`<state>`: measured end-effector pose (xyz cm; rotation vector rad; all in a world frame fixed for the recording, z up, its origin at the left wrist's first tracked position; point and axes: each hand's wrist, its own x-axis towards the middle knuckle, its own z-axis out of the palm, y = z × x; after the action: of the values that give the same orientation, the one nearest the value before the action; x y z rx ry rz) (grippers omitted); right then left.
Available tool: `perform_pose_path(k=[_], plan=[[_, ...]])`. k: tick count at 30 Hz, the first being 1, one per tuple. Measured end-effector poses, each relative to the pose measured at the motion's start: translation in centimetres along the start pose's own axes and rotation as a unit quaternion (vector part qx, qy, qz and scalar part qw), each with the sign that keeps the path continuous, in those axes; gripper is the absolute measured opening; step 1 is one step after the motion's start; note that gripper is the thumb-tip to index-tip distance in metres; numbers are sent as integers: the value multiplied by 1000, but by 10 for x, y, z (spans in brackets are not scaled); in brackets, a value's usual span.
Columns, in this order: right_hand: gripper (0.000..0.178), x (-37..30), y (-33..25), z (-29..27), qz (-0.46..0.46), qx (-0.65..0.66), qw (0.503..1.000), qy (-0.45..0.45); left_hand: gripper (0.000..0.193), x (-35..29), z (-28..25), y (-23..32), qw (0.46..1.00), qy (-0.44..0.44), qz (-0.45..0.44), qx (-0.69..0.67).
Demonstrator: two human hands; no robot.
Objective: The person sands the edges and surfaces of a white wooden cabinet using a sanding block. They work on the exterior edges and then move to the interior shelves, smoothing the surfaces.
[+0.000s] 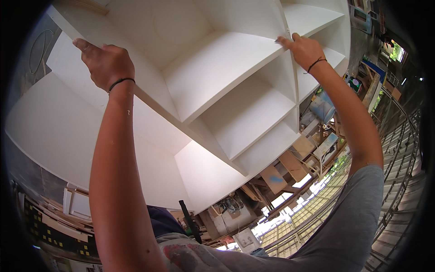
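Note:
A large white shelf unit point(235, 75) with several open compartments fills the upper middle of the head view. At the upper left, my left hand point(108, 65) is closed over the front edge of one of its upright panels, fingers curled and thumb side along the edge. My right hand point(308, 52) is at the upper right, where a shelf meets a curved upright divider point(291, 68). Its fingers are pinched at that edge, and a small dark tip shows by the fingertips; what it belongs to is too small to tell. Both wrists wear dark bands.
Another white panel section point(59, 122) spreads out to the left. Beyond the unit's right side are a blue-stained bucket point(322, 108), boards point(292, 165) and wood scraps. Corrugated roofing point(394, 158) curves along the right rim. A black bar-like thing point(190, 222) stands near my body.

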<state>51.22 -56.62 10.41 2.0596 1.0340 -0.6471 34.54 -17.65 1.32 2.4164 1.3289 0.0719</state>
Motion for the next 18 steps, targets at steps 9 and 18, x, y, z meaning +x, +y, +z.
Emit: perform_pose_path(k=[9,18], plan=[[59,46,17,-37,-9,11,992,123,67,0,3,-1,1000,5,6,-13],[58,49,12,-52,38,-10,997,60,67,1,2,-1,1000,6,7,0]])
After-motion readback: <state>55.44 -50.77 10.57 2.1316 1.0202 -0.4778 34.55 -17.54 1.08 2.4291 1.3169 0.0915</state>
